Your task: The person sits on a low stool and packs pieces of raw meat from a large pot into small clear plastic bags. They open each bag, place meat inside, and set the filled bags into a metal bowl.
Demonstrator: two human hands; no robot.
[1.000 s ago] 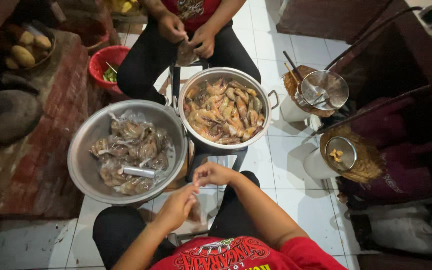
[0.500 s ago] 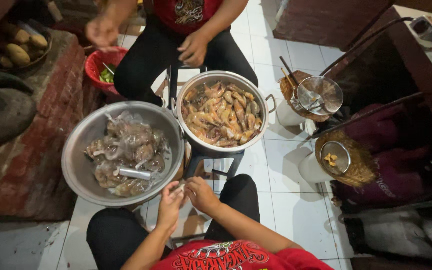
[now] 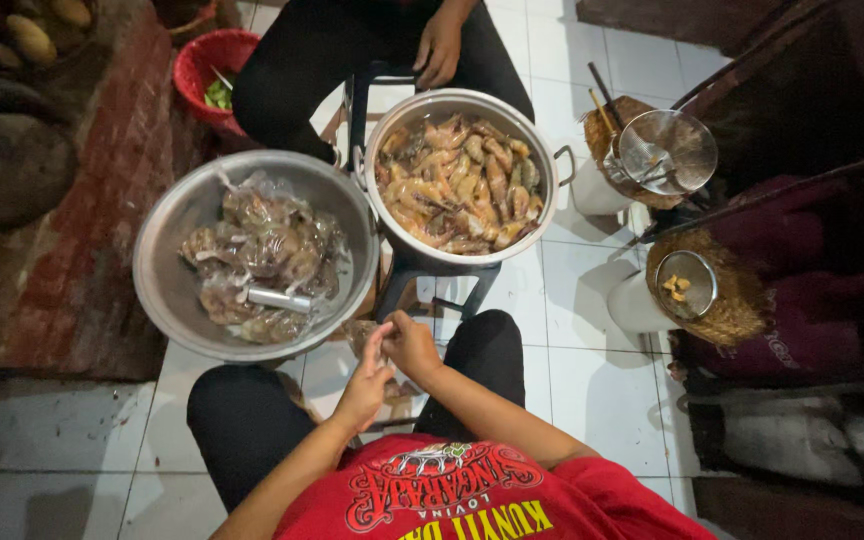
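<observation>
Both hands meet: left hand [image 3: 367, 385] and right hand [image 3: 412, 345] pinch a small shrimp [image 3: 360, 335], barely visible. Just ahead sit the bowl [image 3: 167, 290] and shrimp pot [image 3: 542, 200].

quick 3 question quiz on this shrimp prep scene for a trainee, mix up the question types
1. True or false: the pot of shrimp stands on a dark stool, not on the floor.
2. Which container holds clear plastic bags of seafood? A) the red basket B) the wide metal basin C) the metal strainer
3. Where are the wearer's left hand and right hand relative to each other and to the basin?

Key
1. True.
2. B.
3. They meet, fingertips together, above the knees, just beside the basin's near rim, pinching something too small to identify. The other person's hand rests on a knee beyond the pot.
</observation>
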